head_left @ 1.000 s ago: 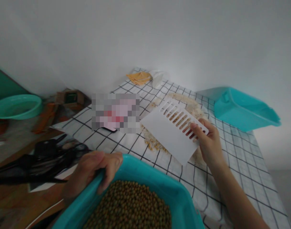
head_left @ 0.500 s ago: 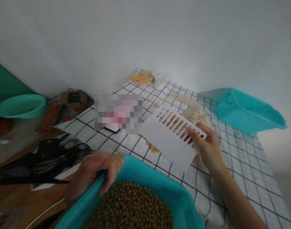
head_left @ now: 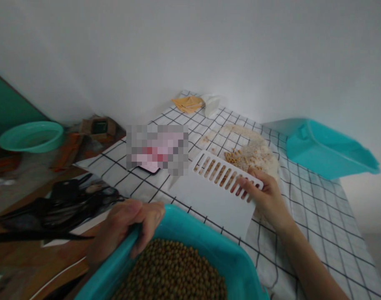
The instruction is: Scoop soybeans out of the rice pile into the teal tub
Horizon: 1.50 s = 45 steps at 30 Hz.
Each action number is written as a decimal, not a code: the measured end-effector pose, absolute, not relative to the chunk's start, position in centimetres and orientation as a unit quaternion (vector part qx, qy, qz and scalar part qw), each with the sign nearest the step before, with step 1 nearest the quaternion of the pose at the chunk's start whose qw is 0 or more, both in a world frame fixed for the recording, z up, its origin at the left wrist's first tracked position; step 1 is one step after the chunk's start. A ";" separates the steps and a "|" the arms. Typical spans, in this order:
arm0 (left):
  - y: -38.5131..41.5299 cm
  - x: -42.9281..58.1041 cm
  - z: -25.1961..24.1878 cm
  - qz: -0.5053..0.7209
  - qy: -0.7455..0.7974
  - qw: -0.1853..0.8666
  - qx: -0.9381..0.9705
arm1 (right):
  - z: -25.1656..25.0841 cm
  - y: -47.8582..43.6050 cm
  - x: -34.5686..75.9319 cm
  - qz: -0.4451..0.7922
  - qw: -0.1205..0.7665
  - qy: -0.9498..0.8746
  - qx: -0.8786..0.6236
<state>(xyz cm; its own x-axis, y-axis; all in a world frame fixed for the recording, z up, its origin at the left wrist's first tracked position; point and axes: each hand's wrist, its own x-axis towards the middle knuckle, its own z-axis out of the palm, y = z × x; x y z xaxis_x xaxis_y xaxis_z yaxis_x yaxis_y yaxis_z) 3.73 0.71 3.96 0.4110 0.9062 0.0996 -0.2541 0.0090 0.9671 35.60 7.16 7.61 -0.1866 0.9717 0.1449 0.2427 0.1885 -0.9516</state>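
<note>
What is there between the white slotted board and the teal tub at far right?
In the head view: the right hand, a pale crumbly heap and checked cloth.

Nearest is a teal rectangular plastic tub [head_left: 209,235] with round brownish beans [head_left: 174,271] in it, left hand [head_left: 134,225] over its left rim. Just past it, right hand [head_left: 262,191] has a flat white slotted plastic sheet [head_left: 215,204] above the white black-gridded tabletop [head_left: 315,208]. Behind that there's a pile of beige crumbs [head_left: 260,154]. Blurred flat pink rectangle [head_left: 154,164]'s left, deep teal plastic bin [head_left: 312,154] right, folded yellow cloth [head_left: 188,103] far end. Round green plastic basin [head_left: 9,145]? Far left, off the tabletop.
</note>
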 end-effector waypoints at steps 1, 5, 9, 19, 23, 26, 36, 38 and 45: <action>0.7 3.7 4.0 0.446 0.292 0.650 0.542 | 7.7 7.3 35.8 0.412 0.437 -0.637 -0.483; 0.6 3.7 3.8 0.441 0.285 0.660 0.537 | 8.3 7.6 36.6 0.354 0.465 -0.627 -0.515; 0.6 3.8 3.8 0.453 0.282 0.653 0.538 | 8.5 7.8 37.9 0.306 0.479 -0.644 -0.512; 0.9 4.3 2.7 0.472 0.257 0.650 0.537 | 8.1 9.1 40.2 0.252 0.528 -0.620 -0.524; 0.8 4.5 2.6 0.483 0.278 0.649 0.517 | 7.8 9.5 40.5 0.271 0.555 -0.594 -0.515; 0.7 4.6 2.5 0.484 0.279 0.650 0.515 | 7.4 9.9 41.1 0.269 0.605 -0.547 -0.512; 2.2 4.0 2.2 0.453 0.269 0.640 0.559 | 7.3 10.7 42.1 0.328 0.630 -0.488 -0.509; 2.0 4.2 2.4 0.460 0.278 0.641 0.547 | 7.3 10.3 41.4 0.365 0.603 -0.504 -0.500; 1.8 4.4 2.4 0.482 0.289 0.655 0.505 | 7.3 9.4 38.9 0.437 0.517 -0.567 -0.469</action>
